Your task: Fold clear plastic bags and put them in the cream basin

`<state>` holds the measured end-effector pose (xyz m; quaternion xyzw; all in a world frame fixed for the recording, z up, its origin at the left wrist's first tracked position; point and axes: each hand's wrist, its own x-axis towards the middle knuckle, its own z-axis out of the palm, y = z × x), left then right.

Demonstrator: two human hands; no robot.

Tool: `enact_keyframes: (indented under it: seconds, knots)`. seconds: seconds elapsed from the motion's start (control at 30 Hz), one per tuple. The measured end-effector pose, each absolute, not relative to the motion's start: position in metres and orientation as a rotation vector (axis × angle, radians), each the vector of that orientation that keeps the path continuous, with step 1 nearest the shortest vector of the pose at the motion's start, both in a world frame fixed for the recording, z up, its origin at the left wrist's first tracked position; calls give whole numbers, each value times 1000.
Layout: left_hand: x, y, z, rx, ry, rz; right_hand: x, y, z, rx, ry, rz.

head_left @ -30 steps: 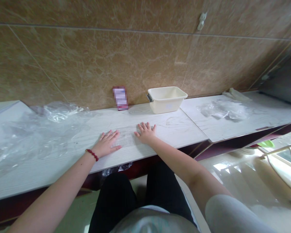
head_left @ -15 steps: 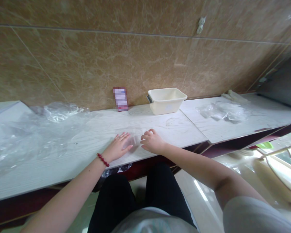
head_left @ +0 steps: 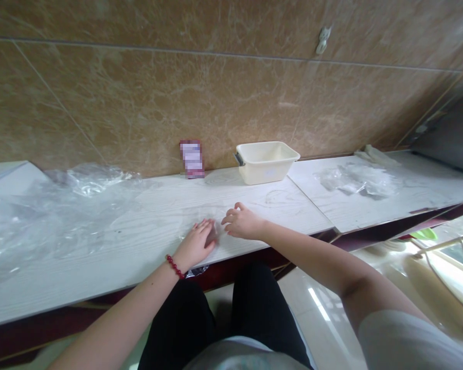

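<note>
A small clear plastic bag (head_left: 210,220) lies on the white wood-grain counter (head_left: 146,246) near its front edge, hard to make out against the surface. My left hand (head_left: 198,242) rests flat on the bag's near left part, fingers stretched out and close together; a red bead bracelet is on that wrist. My right hand (head_left: 241,222) sits just right of it, fingers curled and pinched at the bag's right edge. The two hands almost touch.
A cream plastic tub (head_left: 266,162) and a small purple-and-white packet (head_left: 192,158) stand against the brown tiled wall. Crumpled clear plastic sheets (head_left: 57,210) cover the counter's left; more plastic (head_left: 355,179) lies on the right section. A dark appliance (head_left: 453,136) is at far right.
Both hands drew back toward the counter's front edge and came closer together. The right hand went from flat with spread fingers to curled and pinching the bag; the left stayed flat.
</note>
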<state>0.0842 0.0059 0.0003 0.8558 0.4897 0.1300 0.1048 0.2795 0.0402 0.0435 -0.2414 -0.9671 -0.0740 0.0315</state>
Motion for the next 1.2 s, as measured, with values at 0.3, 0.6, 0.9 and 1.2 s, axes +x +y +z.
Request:
enact_keyframes:
  seconds: [0.3,0.6,0.9,1.2]
  knots:
    - [87,8,5,2472,1526,464,279,53,46,-705,-2876,-71]
    - [66,50,88,1307,1116,804,280,112,83,-836,-1742,1474]
    - [41,94,51,783,875,1002,248,146,45,-730,-1169,2392]
    - [39,110,19,708,808,1025,231,149,12,-906,-1244,2017]
